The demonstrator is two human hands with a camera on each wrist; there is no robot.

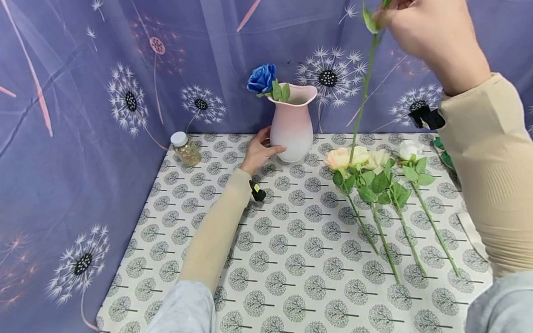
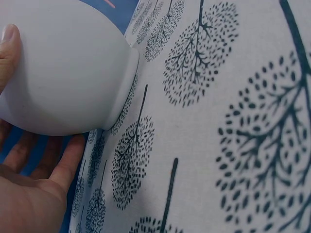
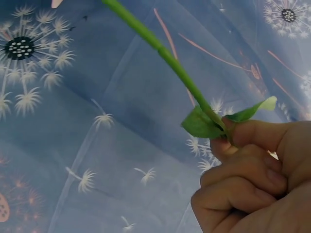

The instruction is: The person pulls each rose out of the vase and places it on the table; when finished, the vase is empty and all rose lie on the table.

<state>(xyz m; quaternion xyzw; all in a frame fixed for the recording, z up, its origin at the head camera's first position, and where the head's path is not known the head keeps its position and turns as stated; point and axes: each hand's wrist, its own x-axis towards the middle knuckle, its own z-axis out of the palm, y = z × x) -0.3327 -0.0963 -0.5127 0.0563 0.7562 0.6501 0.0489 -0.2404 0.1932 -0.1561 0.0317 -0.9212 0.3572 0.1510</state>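
Observation:
In the head view, a pink-and-white vase (image 1: 292,130) stands upright at the back, with a blue rose (image 1: 262,79) leaning over its left rim. My left hand (image 1: 259,152) holds the vase's lower left side, thumb in front and fingers around behind; the left wrist view shows the vase's pale base (image 2: 68,68) on the cloth. High at the upper right, my right hand (image 1: 429,34) pinches a flower stem (image 1: 364,98) near its leaves. That stem hangs down, its lower end in front of the lying flowers. Its bloom is out of view.
Several flowers with pale blooms (image 1: 346,158) lie right of the vase, stems toward the front, a white rose (image 1: 410,150) among them. A white-lidded jar (image 1: 186,149) stands at the back left. Green leaves (image 1: 443,153) show at the right edge. A purple curtain (image 1: 236,44) hangs behind.

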